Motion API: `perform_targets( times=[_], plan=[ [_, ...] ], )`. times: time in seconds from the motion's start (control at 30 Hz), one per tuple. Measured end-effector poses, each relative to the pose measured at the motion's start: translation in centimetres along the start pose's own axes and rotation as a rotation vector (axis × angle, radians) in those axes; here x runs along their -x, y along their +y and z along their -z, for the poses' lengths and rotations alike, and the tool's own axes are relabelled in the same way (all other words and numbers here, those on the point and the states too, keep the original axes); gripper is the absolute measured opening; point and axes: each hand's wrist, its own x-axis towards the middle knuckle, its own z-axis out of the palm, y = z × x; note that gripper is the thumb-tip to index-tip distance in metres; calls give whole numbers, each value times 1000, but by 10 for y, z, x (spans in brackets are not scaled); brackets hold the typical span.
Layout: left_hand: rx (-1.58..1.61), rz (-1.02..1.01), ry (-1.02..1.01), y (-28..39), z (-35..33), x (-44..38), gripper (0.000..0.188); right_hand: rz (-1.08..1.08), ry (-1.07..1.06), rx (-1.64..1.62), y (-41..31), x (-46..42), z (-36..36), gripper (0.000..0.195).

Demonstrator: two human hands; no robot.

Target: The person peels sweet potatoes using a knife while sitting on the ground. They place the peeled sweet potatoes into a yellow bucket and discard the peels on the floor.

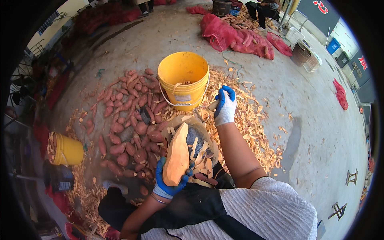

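Observation:
In my left hand (172,180), gloved in blue and white, lies a large peeled sweet potato (177,153) with orange flesh, held upright over my lap. My right hand (225,105), gloved alike, grips the handle of a peeler (212,106), whose blade end is hard to make out. A yellow plastic bucket (183,69) stands just beyond both hands, with peel on its rim and some cut pieces inside. Peel strips (207,163) lie on the covered lap below the sweet potato. Unpeeled sweet potatoes (141,129) are heaped on the floor to the left of the bucket.
Peelings (255,141) cover the concrete floor at the right. A second yellow bucket (69,149) lies tipped at the left. Red mesh sacks (222,33) lie farther off, near a seated person (264,12). Small wooden stools (338,211) stand at the far right.

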Motion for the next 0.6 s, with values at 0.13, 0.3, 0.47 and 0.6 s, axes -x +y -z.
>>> perform_targets(
  times=[0.13, 0.3, 0.47, 0.6],
  plan=[
    [656, 154, -71, -24, 0, -5, 74, -590, -245, 25, -8, 20, -5, 21],
    [1822, 344, -220, -44, 7, -13, 76, -325, 338, 1, -18, -3, -20, 16],
    [1647, 425, -13, -41, 11, -12, 67, -244, -159, 4, -41, 18, -16, 19],
    [1347, 424, 2, -36, 10, -16, 58, -404, -468, 153, -36, 46, -26, 28]
  ],
)
